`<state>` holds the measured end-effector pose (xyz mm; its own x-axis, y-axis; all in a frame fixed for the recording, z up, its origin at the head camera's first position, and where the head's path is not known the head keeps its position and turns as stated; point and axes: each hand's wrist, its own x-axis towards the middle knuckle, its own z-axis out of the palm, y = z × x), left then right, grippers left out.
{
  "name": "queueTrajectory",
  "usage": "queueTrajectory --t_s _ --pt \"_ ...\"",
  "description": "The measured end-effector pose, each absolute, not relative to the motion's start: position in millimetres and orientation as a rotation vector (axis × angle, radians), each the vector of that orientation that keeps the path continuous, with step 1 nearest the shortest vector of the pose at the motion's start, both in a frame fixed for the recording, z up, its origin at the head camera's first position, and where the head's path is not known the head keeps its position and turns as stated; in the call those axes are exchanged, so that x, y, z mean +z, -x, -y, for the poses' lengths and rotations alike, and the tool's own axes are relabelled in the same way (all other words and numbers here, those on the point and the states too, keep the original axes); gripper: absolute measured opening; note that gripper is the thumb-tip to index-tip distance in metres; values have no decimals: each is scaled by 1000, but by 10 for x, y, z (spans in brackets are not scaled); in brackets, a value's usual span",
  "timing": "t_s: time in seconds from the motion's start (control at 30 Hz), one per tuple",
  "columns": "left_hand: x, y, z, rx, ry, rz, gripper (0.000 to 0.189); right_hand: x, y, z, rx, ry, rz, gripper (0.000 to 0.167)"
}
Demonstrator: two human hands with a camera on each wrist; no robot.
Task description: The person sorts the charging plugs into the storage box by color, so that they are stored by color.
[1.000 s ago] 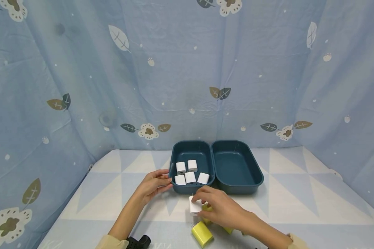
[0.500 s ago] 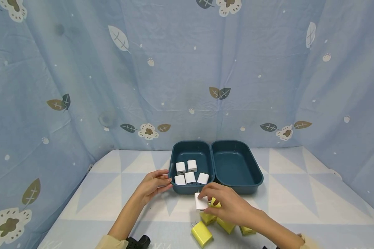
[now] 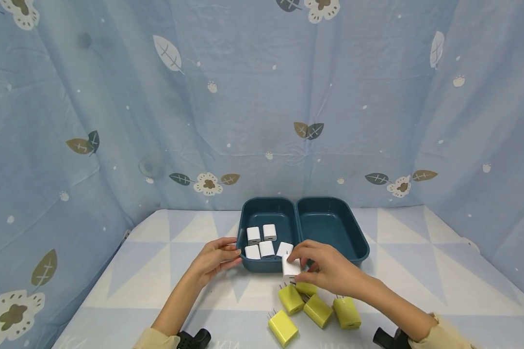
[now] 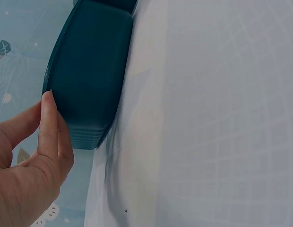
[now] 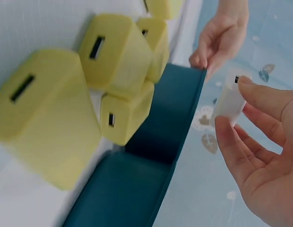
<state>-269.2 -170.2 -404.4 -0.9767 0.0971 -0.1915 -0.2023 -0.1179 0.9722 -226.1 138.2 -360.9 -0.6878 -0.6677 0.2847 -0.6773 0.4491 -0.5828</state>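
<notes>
My right hand (image 3: 327,266) pinches a white USB wall charger (image 3: 291,267) between thumb and fingers, just in front of the left teal bin's near wall. In the right wrist view this white charger (image 5: 230,98) shows its port near the thumb tip. At the left bin's (image 3: 270,265) left side, my left hand (image 3: 216,259) grips the rim with its fingertips; the left wrist view shows that hand (image 4: 42,151) at the bin's edge. Several white chargers (image 3: 266,249) lie inside the left bin. In front of the bins several yellow chargers (image 3: 318,310) are grouped on the table.
Beside the left bin stands a second teal bin (image 3: 332,228), with nothing seen inside. One yellow charger (image 3: 283,328) lies nearest the front. A patterned cloth (image 3: 135,271) covers the table, and a blue curtain (image 3: 262,97) hangs behind.
My right hand has lifted the white charger up and to the right, away from the yellow chargers toward the left bin's front wall. The left hand has stayed at the rim.
</notes>
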Motion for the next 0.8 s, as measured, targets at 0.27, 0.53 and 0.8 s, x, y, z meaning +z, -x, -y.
queueTrajectory --t_s 0.27,0.53,0.8 --pt "-4043 2685 1700 2206 115 -1945 49 -3635 2505 -1438 1053 -1170 2650 29" --pt "-4051 2687 1693 2206 122 -1936 49 -3670 2781 -1427 982 -1059 2666 28" --pt "-4047 2674 1709 2213 89 -1927 52 -3664 3026 -1341 927 -1000 2671 28"
